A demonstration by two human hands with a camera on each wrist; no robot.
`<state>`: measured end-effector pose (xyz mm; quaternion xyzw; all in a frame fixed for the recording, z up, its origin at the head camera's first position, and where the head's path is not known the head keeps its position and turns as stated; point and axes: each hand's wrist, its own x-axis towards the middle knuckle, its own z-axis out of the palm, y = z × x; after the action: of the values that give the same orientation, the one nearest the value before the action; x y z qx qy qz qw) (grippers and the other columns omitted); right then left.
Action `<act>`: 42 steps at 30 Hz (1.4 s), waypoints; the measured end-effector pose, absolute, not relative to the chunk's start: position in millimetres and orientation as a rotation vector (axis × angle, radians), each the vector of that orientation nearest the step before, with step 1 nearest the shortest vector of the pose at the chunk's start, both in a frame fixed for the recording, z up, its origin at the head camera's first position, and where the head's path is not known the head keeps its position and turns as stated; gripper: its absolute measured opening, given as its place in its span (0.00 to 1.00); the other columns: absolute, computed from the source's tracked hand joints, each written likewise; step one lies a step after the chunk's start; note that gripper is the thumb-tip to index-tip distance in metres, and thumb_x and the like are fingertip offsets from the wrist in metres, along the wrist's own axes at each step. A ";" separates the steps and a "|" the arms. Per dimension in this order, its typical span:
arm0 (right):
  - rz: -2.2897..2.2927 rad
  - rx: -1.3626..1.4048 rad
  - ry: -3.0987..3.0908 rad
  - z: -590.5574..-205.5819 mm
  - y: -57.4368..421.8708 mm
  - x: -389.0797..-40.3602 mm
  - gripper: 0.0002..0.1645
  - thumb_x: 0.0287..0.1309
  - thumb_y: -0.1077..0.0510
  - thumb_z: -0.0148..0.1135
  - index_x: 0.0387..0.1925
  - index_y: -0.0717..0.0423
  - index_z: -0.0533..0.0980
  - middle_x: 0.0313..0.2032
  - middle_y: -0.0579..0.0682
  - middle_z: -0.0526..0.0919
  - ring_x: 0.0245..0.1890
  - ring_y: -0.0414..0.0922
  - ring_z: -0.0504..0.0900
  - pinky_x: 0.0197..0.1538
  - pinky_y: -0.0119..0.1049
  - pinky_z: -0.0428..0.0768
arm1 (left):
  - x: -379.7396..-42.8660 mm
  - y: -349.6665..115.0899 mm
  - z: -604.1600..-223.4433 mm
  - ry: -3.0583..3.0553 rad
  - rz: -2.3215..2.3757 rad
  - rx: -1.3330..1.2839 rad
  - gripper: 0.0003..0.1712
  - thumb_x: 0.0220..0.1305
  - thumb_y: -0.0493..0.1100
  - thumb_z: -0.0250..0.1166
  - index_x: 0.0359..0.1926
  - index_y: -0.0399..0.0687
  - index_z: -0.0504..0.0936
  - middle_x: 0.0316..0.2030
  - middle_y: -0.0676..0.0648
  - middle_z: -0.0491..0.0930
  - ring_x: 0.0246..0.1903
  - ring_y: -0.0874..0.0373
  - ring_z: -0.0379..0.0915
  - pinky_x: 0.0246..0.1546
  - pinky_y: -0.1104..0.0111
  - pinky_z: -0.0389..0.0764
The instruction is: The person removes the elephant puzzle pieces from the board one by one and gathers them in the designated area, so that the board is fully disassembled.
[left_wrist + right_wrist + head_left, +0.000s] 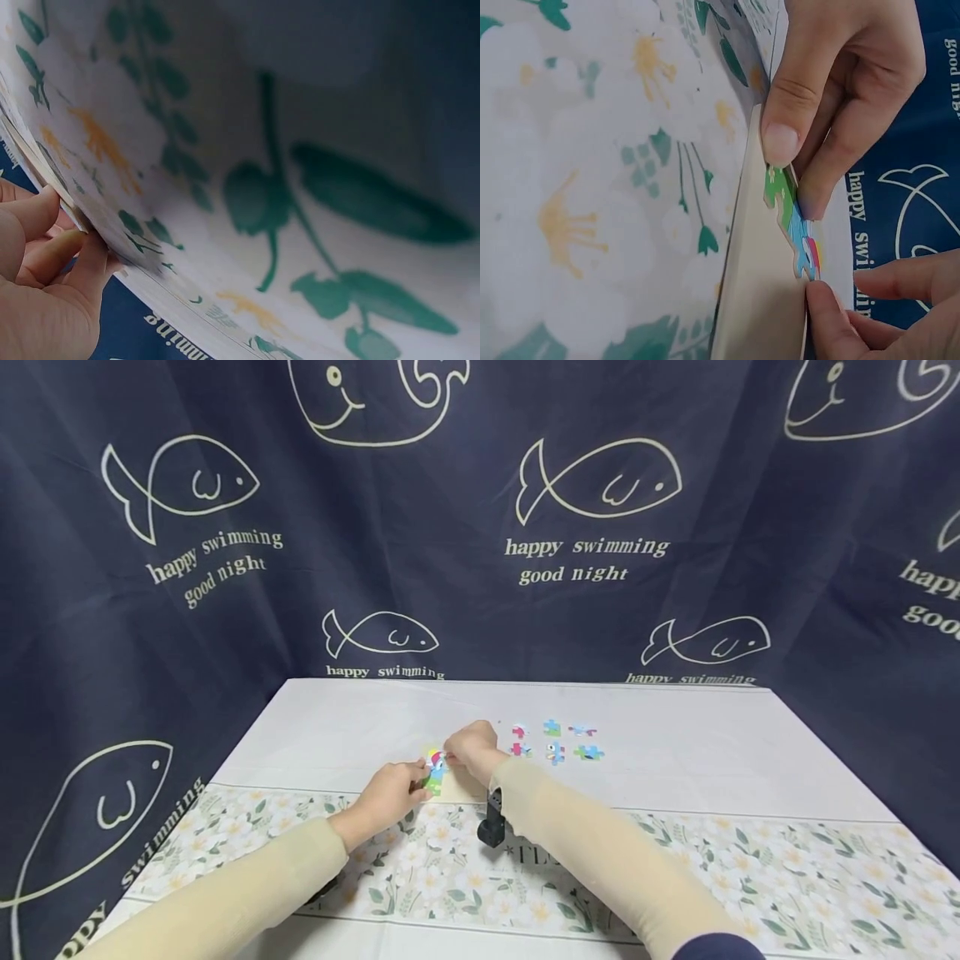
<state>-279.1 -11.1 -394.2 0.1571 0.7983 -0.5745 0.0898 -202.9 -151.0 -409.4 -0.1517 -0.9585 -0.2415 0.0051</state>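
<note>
Joined puzzle pieces (435, 766), coloured green, blue, red and yellow, cover the left side of a beige puzzle board (761, 300). My left hand (390, 789) grips the board's left end. Its thumb (781, 142) lies over the front corner beside the green part, and a fingertip rests on the blue part behind. From the right, my right hand (474, 747) reaches over the board. Its thumb and forefinger (900, 279) are at the right edge of the joined pieces, pinching a puzzle piece that they largely cover. In the left wrist view, the left fingers (75, 259) curl at the board's edge.
Several loose puzzle pieces (553, 752) lie in two rows right of the right hand. The white tablecloth (675, 735) has a floral band (750, 860) along the front. A dark blue curtain (480, 527) with fish drawings hangs behind and beside the table.
</note>
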 end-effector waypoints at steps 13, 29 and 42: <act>-1.854 0.519 2.225 -391.1 -7.7 -278.0 0.16 0.47 0.76 0.64 0.41 0.74 0.75 0.32 0.65 0.86 0.28 0.51 0.89 0.32 0.34 0.87 | -205.0 -151.4 -410.3 -2.997 -0.744 -0.489 0.24 0.58 0.39 0.69 0.54 0.31 0.79 0.60 0.36 0.74 0.57 0.43 0.75 0.39 0.65 0.81; -1.906 0.515 2.188 -392.5 -8.5 -273.4 0.21 0.47 0.77 0.63 0.46 0.75 0.74 0.34 0.64 0.86 0.31 0.51 0.88 0.36 0.33 0.87 | -204.6 -152.6 -410.6 -3.007 -0.838 -0.475 0.23 0.59 0.38 0.68 0.54 0.31 0.79 0.61 0.33 0.72 0.13 0.62 0.47 0.16 0.75 0.58; -1.824 0.522 2.249 -397.6 -13.1 -276.1 0.17 0.44 0.76 0.67 0.41 0.72 0.77 0.30 0.59 0.85 0.18 0.40 0.80 0.27 0.28 0.84 | -203.8 -151.5 -410.3 -2.993 -0.853 -0.471 0.23 0.59 0.37 0.68 0.54 0.30 0.78 0.61 0.34 0.72 0.15 0.62 0.49 0.16 0.75 0.59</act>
<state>-276.1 -13.1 -397.6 0.1766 0.7606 -0.6168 0.0995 -203.8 -151.5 -410.3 -0.1495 -0.9509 -0.2711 -0.0032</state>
